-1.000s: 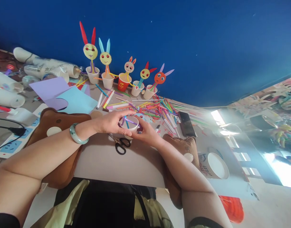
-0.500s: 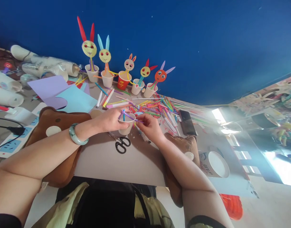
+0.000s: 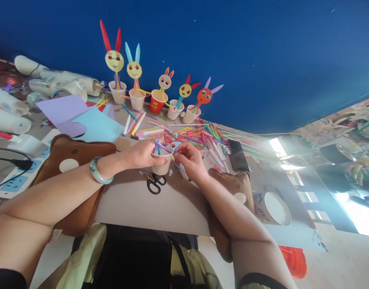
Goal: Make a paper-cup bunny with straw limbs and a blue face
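The paper cup [image 3: 162, 164] stands upright on the table [image 3: 160, 208], just above the black scissors [image 3: 154, 184], with a purple straw [image 3: 163, 147] lying across its rim. The left hand [image 3: 142, 154] is wrapped around the cup's near side. The right hand [image 3: 190, 160] pinches the straw's end at the rim. Behind lie scattered coloured straws [image 3: 199, 138] and a row of rabbit cups [image 3: 157, 94].

Upright white paper cup [image 3: 162, 164] with purple straw [image 3: 164, 147] across its rim.
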Action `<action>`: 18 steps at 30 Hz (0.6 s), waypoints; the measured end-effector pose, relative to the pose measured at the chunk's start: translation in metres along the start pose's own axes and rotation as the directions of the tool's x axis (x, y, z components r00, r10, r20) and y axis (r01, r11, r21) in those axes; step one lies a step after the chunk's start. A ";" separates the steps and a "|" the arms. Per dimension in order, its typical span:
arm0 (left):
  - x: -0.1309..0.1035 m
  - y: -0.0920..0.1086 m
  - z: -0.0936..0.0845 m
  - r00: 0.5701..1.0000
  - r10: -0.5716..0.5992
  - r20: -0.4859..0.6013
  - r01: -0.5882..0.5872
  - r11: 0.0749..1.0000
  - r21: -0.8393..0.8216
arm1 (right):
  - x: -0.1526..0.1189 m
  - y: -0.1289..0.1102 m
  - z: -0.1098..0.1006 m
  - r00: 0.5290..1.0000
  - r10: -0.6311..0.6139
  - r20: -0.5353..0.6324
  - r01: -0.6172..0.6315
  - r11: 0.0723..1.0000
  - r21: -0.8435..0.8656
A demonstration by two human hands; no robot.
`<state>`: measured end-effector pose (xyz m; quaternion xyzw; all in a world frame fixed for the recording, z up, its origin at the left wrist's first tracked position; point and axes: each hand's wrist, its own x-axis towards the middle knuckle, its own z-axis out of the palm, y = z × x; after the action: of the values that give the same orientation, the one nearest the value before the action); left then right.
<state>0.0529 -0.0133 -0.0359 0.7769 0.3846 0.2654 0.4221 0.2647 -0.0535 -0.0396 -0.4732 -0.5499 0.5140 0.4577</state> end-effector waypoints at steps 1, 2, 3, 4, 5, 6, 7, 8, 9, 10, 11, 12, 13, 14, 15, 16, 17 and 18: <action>0.000 0.000 0.000 1.000 0.000 -0.006 -0.001 1.000 -0.022 | 0.000 0.001 0.000 1.000 0.005 -0.008 -0.005 1.000 0.009; 0.001 0.000 0.000 1.000 0.008 -0.013 -0.008 0.999 -0.048 | 0.001 0.002 0.001 1.000 0.005 -0.022 -0.004 1.000 0.018; 0.001 0.000 -0.001 1.000 0.018 -0.022 -0.019 0.997 -0.077 | 0.001 0.004 0.001 0.999 0.000 -0.038 0.001 1.000 0.024; 0.002 0.000 -0.002 0.999 0.028 -0.021 -0.030 0.994 -0.108 | 0.001 0.006 0.000 0.999 -0.007 -0.053 0.009 1.000 0.025; 0.002 0.000 -0.003 0.999 0.036 -0.012 -0.037 0.990 -0.138 | 0.001 0.007 -0.001 0.998 -0.019 -0.064 0.020 0.999 0.025; 0.003 0.001 -0.004 0.999 0.036 0.003 -0.035 0.986 -0.165 | 0.001 0.009 -0.002 0.997 -0.032 -0.067 0.034 0.999 0.024; 0.004 0.001 -0.005 0.999 0.025 0.022 -0.020 0.982 -0.189 | 0.002 0.011 -0.003 0.997 -0.044 -0.061 0.046 0.999 0.022; 0.005 0.002 -0.005 0.999 0.005 0.036 0.003 0.976 -0.217 | 0.002 0.012 -0.004 0.997 -0.055 -0.047 0.056 0.998 0.022; 0.005 0.004 -0.006 0.999 -0.014 0.050 0.027 0.968 -0.251 | 0.002 0.013 -0.004 0.998 -0.064 -0.029 0.065 0.998 0.027; 0.006 0.005 -0.007 0.997 -0.026 0.069 0.046 0.955 -0.294 | 0.002 0.013 -0.005 0.998 -0.070 -0.009 0.070 0.997 0.038; 0.006 0.007 -0.007 0.995 -0.027 0.094 0.058 0.937 -0.345 | 0.002 0.014 -0.006 0.997 -0.072 0.011 0.071 0.996 0.053; 0.006 0.009 -0.007 0.993 -0.020 0.120 0.067 0.916 -0.396 | 0.002 0.014 -0.006 0.997 -0.068 0.031 0.066 0.995 0.068; 0.005 0.011 -0.007 0.990 -0.013 0.143 0.075 0.893 -0.443 | 0.003 0.013 -0.006 0.997 -0.061 0.050 0.057 0.995 0.084; 0.004 0.013 -0.007 0.988 -0.012 0.154 0.085 0.873 -0.480 | 0.003 0.012 -0.006 0.996 -0.054 0.065 0.047 0.994 0.100; 0.004 0.014 -0.007 0.988 -0.022 0.151 0.097 0.856 -0.508 | 0.003 0.011 -0.006 0.996 -0.047 0.076 0.039 0.993 0.111; 0.003 0.015 -0.008 0.989 -0.043 0.143 0.113 0.841 -0.529 | 0.003 0.010 -0.006 0.996 -0.045 0.077 0.035 0.992 0.120; 0.002 0.016 -0.009 0.989 -0.067 0.135 0.131 0.822 -0.555 | 0.003 0.008 -0.006 0.997 -0.044 0.069 0.035 0.991 0.128; 0.002 0.016 -0.010 0.988 -0.090 0.124 0.147 0.792 -0.592 | 0.003 0.007 -0.006 0.998 -0.045 0.050 0.038 0.990 0.136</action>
<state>0.0524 -0.0124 -0.0169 0.5890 0.3097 0.3113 0.6784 0.2704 -0.0495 -0.0461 -0.4158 -0.5356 0.5526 0.4847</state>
